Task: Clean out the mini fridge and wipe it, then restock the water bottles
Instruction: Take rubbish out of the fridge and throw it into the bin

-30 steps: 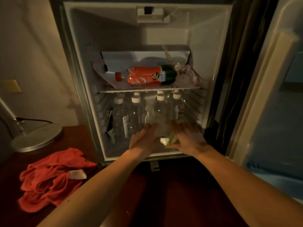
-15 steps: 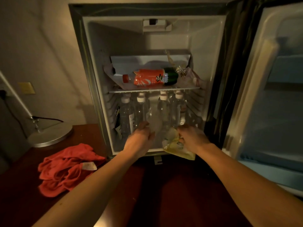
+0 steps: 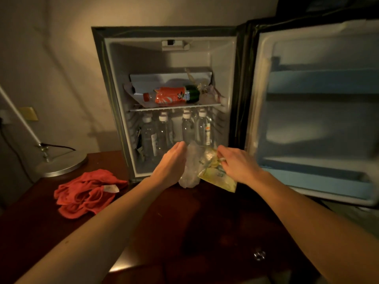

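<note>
Left hand [image 3: 171, 160]: fingers curled round a crumpled clear plastic bag [image 3: 189, 171], held just in front of the mini fridge [image 3: 114, 103] at its lower lip. Right hand [image 3: 239, 166]: fingers pinch the top of a yellow-green packet [image 3: 219, 178], which hangs below the hand, touching the clear bag. Both items are out past the fridge's threshold, above the table.

Risks, as judged from here:
- The clear bag is limp and slick; a loose hold could let it slide out and drop, and any contents would spill. What is inside, cannot tell.
- The packet hangs from a pinch at one edge; if it is open or wet it may drip or tear.
- The two items touch; pulling the hands apart may snag one on the other.
- The water bottles [image 3: 164, 132] stand upright close behind the hands on the fridge floor; a careless return reach could tip one.
- The orange-labelled bottle [image 3: 172, 96] lies on its side on the wire shelf [image 3: 174, 109] over paper; it could roll when the shelf is cleared.

Surface and room, left to right: a lamp base [image 3: 61, 163] with its cord against the beige wall; a red cloth [image 3: 86, 191] bunched on the dark wooden table [image 3: 184, 232], near the fridge's left corner; the fridge standing on the table; its door [image 3: 315, 119] swung wide to the right, shelves showing nothing. Light is dim and warm
</note>
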Available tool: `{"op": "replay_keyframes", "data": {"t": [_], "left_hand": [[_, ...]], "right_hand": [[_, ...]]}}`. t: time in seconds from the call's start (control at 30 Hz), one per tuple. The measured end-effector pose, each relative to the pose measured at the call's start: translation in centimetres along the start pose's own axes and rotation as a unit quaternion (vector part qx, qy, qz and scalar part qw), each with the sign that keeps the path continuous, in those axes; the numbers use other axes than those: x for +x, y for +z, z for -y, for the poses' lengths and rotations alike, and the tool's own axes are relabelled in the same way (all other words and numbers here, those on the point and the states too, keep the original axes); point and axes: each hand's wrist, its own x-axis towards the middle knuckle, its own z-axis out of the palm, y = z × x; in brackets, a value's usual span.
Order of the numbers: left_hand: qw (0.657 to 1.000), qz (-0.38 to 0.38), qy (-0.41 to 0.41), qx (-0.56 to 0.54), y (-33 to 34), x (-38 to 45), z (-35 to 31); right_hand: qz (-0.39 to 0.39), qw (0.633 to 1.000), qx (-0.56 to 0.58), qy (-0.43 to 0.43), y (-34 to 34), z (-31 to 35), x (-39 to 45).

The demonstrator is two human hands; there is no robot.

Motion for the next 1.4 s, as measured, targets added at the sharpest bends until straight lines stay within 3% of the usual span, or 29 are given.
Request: {"op": "replay_keyframes", "data": {"t": [0.27, 0.4, 0.63, 0.77, 1.13, 1.4], "left_hand": [[0.996, 0.059, 0.072, 0.000, 3.6, -2.6, -8.2], [0.990, 0.086, 0.108, -0.031, 6.8, -3.2, -14.0], [0.956, 0.145, 0.230, -0.107, 15.1, -5.5, -25.2], [0.928, 0.222, 0.270, -0.129, 20.2, -6.3, -30.2], [0.856, 0.380, 0.303, -0.177, 38.5, -8.7, -42.9], [0.809, 0.453, 0.320, -0.196, 51.3, -12.2, -49.2]], "right_hand": [[-0.061, 0.997, 0.010, 0.056, -3.0, -2.4, -11.0], [-0.053, 0.994, -0.010, 0.099, -4.2, -5.1, -17.6], [-0.034, 0.974, -0.029, 0.222, -5.7, -11.9, -29.4], [-0.042, 0.957, -0.013, 0.287, -5.5, -15.9, -36.1], [0.008, 0.856, -0.001, 0.516, -1.0, -24.8, -54.3], [-0.009, 0.793, -0.007, 0.609, 2.2, -30.3, -63.0]]}}
